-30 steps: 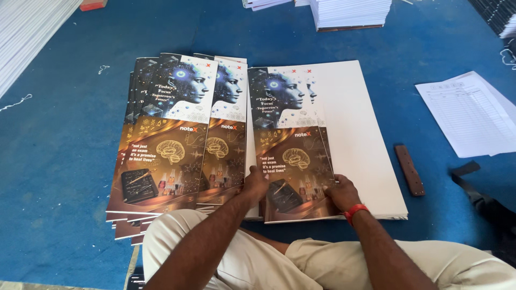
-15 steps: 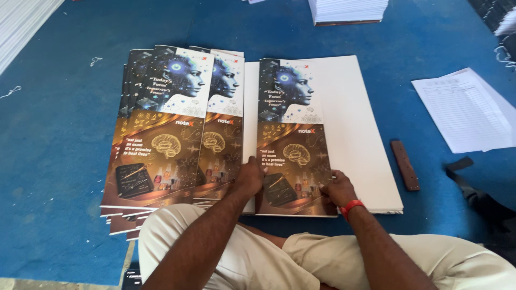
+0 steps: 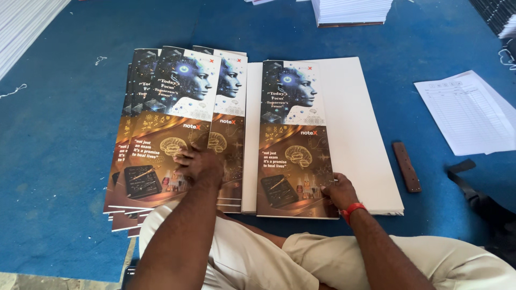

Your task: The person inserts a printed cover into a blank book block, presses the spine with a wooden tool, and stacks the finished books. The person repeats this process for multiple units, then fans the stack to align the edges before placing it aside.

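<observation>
A fanned pile of glossy printed covers (image 3: 161,123), blue on the upper half and brown on the lower, lies on the blue floor mat at the left. My left hand (image 3: 198,162) rests flat on the lower part of the top cover. To the right, a single cover (image 3: 293,139) lies on a stack of white sheets (image 3: 355,123). My right hand (image 3: 337,190), with a red band at the wrist, presses the lower right corner of that single cover.
A brown wooden stick (image 3: 406,166) lies right of the white stack. A printed paper form (image 3: 467,110) sits at the far right. More white stacks (image 3: 352,11) stand at the back. My legs in light trousers (image 3: 322,263) fill the bottom edge.
My left hand has moved left from the single cover onto the fanned pile. My right hand stays on the single cover's corner.
</observation>
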